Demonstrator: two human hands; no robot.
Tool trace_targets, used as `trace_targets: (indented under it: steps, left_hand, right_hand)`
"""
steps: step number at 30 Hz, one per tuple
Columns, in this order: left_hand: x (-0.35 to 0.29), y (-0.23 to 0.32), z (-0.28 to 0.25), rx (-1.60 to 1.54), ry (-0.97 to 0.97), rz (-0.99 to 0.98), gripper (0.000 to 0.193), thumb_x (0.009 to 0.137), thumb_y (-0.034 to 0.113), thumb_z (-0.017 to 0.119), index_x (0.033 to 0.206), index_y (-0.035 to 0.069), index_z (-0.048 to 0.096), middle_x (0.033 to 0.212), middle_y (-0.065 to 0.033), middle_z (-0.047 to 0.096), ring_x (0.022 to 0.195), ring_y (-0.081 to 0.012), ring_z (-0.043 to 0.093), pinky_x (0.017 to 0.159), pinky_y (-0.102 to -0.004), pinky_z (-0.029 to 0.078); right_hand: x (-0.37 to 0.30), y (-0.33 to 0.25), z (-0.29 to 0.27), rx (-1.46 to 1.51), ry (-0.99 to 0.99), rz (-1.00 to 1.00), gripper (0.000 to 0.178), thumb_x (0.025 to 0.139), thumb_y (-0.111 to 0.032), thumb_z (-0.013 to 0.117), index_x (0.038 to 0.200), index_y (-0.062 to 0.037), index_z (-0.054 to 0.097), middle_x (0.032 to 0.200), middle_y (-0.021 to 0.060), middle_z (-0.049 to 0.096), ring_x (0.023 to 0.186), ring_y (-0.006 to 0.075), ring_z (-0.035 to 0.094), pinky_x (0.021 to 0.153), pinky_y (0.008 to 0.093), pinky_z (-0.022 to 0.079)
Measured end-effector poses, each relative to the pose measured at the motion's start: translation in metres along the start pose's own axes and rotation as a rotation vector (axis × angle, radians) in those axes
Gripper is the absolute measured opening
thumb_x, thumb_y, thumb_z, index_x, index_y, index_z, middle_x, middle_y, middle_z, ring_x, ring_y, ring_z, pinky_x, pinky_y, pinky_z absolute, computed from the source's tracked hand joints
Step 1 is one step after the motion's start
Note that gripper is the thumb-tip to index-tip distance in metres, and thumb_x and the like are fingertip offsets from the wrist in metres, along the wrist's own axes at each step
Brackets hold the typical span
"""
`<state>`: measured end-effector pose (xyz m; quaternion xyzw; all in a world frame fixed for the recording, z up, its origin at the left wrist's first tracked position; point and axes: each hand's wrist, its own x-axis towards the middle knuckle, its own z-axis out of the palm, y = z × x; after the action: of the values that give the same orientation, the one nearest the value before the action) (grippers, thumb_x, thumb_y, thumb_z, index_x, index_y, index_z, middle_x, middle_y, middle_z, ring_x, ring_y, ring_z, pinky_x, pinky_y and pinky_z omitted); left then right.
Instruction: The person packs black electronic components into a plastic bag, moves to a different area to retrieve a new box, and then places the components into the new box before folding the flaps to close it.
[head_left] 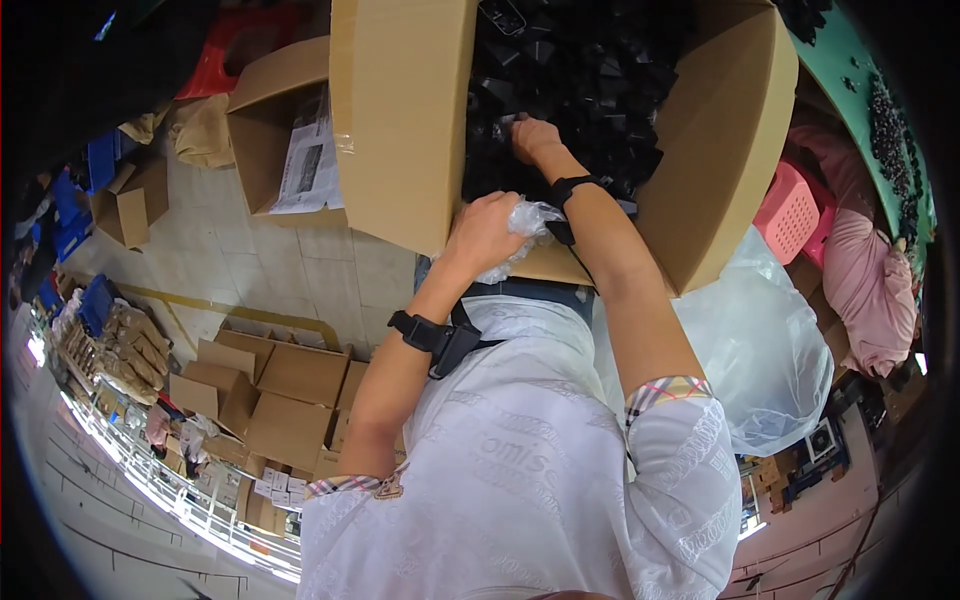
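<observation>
A large open cardboard box stands in front of me, full of small black plastic pieces, some with a shiny surface. At its near edge my left hand is closed around the gathered edge of a clear plastic bag. My right hand reaches down among the black pieces with its fingers curled in. What those fingers hold, if anything, is hidden. Black straps with small devices sit on both of my wrists.
Raised flaps flank the box on both sides. A smaller carton with printed paper stands at its left. To the right are a large clear plastic bag, a pink plastic stool, a person's pink sleeve and a green table.
</observation>
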<state>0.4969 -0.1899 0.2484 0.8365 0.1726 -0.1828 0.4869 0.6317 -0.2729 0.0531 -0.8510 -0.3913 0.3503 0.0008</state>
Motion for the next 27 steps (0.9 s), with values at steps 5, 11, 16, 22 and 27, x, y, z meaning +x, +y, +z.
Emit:
trace_targets:
  steps: [5, 11, 16, 22, 27]
  left_hand:
    - [-0.005, -0.004, -0.003, -0.014, -0.009, -0.022, 0.027, 0.072, 0.019, 0.069, 0.089, -0.001, 0.060, 0.089, -0.0204, 0.062, 0.089, -0.0425, 0.059, 0.077, -0.0474, 0.049]
    - [-0.010, -0.013, -0.003, -0.029, 0.022, -0.023, 0.028, 0.072, 0.020, 0.068, 0.090, 0.000, 0.061, 0.092, -0.0209, 0.063, 0.089, -0.0426, 0.060, 0.077, -0.0476, 0.049]
    - [0.000, -0.005, 0.003, -0.028, -0.033, -0.034, 0.027, 0.072, 0.020, 0.068, 0.089, 0.000, 0.061, 0.091, -0.0214, 0.063, 0.090, -0.0429, 0.060, 0.078, -0.0482, 0.049]
    - [-0.004, -0.010, 0.001, -0.018, 0.012, -0.027, 0.026, 0.072, 0.020, 0.068, 0.088, 0.000, 0.061, 0.090, -0.0218, 0.063, 0.089, -0.0432, 0.060, 0.077, -0.0487, 0.049]
    - [-0.007, -0.012, 0.002, -0.015, 0.014, -0.019, 0.026, 0.071, 0.020, 0.067, 0.087, 0.000, 0.060, 0.090, -0.0222, 0.063, 0.089, -0.0432, 0.060, 0.077, -0.0487, 0.049]
  right_hand:
    - [-0.008, 0.003, -0.018, 0.169, 0.012, 0.144, 0.020, 0.083, -0.015, 0.058, 0.092, -0.0054, 0.073, 0.094, 0.0191, 0.070, 0.090, 0.0369, 0.068, 0.080, 0.0420, 0.056]
    - [-0.048, 0.014, -0.044, 0.470, 0.102, 0.031, 0.015, 0.077, -0.013, 0.069, 0.090, -0.0087, 0.073, 0.087, 0.0151, 0.071, 0.085, 0.0348, 0.068, 0.079, 0.0431, 0.055]
    - [-0.017, 0.012, -0.020, 0.261, 0.048, 0.161, 0.026, 0.083, -0.020, 0.065, 0.106, -0.0096, 0.071, 0.098, 0.0173, 0.070, 0.094, 0.0352, 0.068, 0.082, 0.0433, 0.055]
    - [-0.010, 0.005, -0.012, 0.125, 0.006, 0.275, 0.024, 0.086, -0.024, 0.062, 0.098, -0.0052, 0.071, 0.098, 0.0210, 0.069, 0.093, 0.0391, 0.068, 0.080, 0.0463, 0.056]
    - [-0.049, 0.018, -0.017, 0.209, 0.089, 0.156, 0.022, 0.086, -0.026, 0.062, 0.093, -0.0066, 0.071, 0.088, 0.0216, 0.069, 0.086, 0.0416, 0.066, 0.078, 0.0485, 0.055]
